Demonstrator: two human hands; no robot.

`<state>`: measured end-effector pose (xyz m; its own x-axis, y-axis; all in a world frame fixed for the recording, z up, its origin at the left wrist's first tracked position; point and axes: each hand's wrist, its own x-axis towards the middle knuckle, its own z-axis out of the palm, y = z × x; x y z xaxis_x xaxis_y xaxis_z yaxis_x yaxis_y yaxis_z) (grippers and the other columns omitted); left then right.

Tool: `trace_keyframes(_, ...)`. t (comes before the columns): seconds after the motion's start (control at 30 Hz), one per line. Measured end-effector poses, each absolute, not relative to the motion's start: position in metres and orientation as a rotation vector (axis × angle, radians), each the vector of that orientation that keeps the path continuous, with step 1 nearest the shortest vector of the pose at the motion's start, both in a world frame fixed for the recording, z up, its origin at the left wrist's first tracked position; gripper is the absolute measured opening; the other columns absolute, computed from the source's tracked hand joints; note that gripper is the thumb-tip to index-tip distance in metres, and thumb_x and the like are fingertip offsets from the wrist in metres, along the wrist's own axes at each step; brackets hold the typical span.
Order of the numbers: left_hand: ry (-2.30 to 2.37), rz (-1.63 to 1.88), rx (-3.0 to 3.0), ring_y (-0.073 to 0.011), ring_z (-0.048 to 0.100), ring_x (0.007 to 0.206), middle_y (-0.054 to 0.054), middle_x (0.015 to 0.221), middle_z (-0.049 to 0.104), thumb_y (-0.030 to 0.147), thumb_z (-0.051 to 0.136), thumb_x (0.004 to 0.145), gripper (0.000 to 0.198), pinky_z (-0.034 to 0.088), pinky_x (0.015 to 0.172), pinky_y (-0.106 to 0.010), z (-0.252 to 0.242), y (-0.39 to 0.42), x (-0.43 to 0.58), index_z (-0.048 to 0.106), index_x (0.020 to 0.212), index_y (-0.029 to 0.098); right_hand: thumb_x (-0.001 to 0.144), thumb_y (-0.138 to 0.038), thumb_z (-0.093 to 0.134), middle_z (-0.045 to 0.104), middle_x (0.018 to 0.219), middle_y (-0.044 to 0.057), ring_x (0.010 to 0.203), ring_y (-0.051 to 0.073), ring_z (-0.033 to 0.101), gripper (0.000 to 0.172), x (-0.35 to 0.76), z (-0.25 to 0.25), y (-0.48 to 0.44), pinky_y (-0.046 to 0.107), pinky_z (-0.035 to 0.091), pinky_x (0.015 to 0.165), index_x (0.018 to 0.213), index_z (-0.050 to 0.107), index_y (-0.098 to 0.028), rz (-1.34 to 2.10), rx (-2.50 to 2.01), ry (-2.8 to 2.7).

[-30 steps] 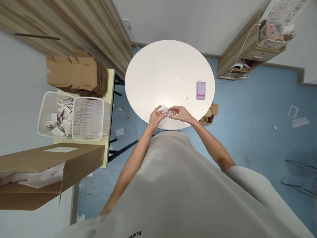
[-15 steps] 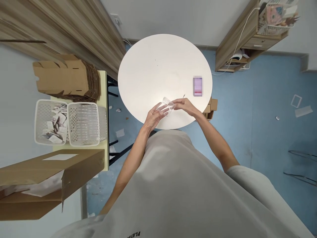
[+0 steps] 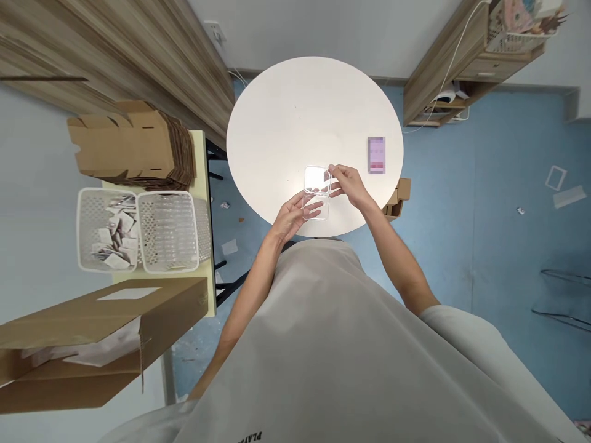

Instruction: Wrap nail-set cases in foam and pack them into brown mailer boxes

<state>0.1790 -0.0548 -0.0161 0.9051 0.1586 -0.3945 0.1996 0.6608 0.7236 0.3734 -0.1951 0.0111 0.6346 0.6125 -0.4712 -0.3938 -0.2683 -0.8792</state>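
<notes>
A clear plastic hinged case (image 3: 316, 195) lies unfolded between my hands over the near part of the round white table (image 3: 277, 117). Its two halves are spread, one farther from me and one nearer. My left hand (image 3: 290, 216) holds the near half, thumb on top and fingers showing through the clear plastic. At the right edge of the far half, my right hand (image 3: 347, 183) pinches the rim between thumb and fingers. Glare whitens the far half, and I see nothing inside the case.
A purple pixelated rectangle (image 3: 376, 155) sits on the table's right. To the left, a side table (image 3: 210, 246) bears stacked flat cardboard (image 3: 133, 147), a basket of small packets (image 3: 83, 234), a basket of clear cases (image 3: 194, 237) and an open carton (image 3: 175, 301). Brown boxes (image 3: 398, 195) stand beyond the table's right edge.
The clear case has swung from folded and tilted to spread out flat. My right hand has moved up and slightly right with the far half. The whole view has shifted slightly.
</notes>
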Motion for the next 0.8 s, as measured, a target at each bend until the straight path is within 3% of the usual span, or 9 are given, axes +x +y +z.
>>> trace_keyframes(0.17,0.469,-0.027,0.899,-0.0415,0.066,0.15,-0.013,0.176,0.054,0.04,0.088,0.087,0.068,0.049,0.128,-0.06,-0.015,-0.041,0.174,0.071,0.152,0.029,0.097,-0.081,0.075,0.081,0.108,0.006,0.084,0.014,0.079,0.06,0.358,0.01,-0.19,0.02,0.062,0.064,0.106,0.072,-0.022,0.971,-1.642,-0.18)
trace_keyframes(0.43,0.624,0.101,1.181,-0.0385,0.06,0.155,-0.012,0.162,0.068,0.03,0.08,0.092,0.056,0.044,0.131,-0.058,-0.013,-0.039,0.171,0.074,0.147,0.027,0.096,-0.08,0.07,0.078,0.102,0.005,0.061,0.009,0.058,0.057,0.296,-0.023,-0.172,0.023,0.046,0.053,0.095,0.07,-0.023,0.949,-1.69,-0.098)
trace_keyframes(0.5,0.605,0.147,1.326,-0.0396,0.053,0.16,-0.011,0.159,0.069,0.028,0.081,0.092,0.054,0.035,0.138,-0.058,-0.006,-0.045,0.17,0.075,0.146,0.026,0.095,-0.077,0.069,0.077,0.102,0.004,0.066,0.011,0.06,0.054,0.285,-0.027,-0.163,0.024,0.05,0.06,0.096,0.069,-0.024,0.959,-1.619,-0.061)
trace_keyframes(0.63,0.456,0.203,1.545,-0.0433,0.038,0.166,-0.014,0.167,0.063,0.033,0.08,0.095,0.056,0.019,0.145,-0.059,0.009,-0.058,0.168,0.073,0.15,0.022,0.091,-0.074,0.07,0.078,0.11,0.006,0.096,0.018,0.072,0.052,0.274,-0.029,-0.145,0.028,0.06,0.082,0.105,0.071,-0.024,1.012,-1.533,-0.056)
trace_keyframes(0.7,0.415,0.212,1.595,-0.0452,0.035,0.166,-0.015,0.171,0.058,0.036,0.078,0.097,0.058,0.016,0.145,-0.06,0.014,-0.061,0.167,0.071,0.152,0.019,0.089,-0.074,0.07,0.077,0.112,0.006,0.104,0.02,0.073,0.053,0.271,-0.03,-0.138,0.03,0.06,0.088,0.109,0.071,-0.025,1.024,-1.519,-0.051)
trace_keyframes(0.8,0.454,0.217,1.599,-0.0462,0.037,0.164,-0.016,0.169,0.06,0.036,0.08,0.097,0.061,0.019,0.143,-0.061,0.015,-0.057,0.166,0.069,0.155,0.019,0.088,-0.071,0.071,0.076,0.107,0.005,0.101,0.02,0.072,0.05,0.27,-0.031,-0.133,0.03,0.06,0.088,0.107,0.07,-0.025,1.024,-1.481,-0.062)
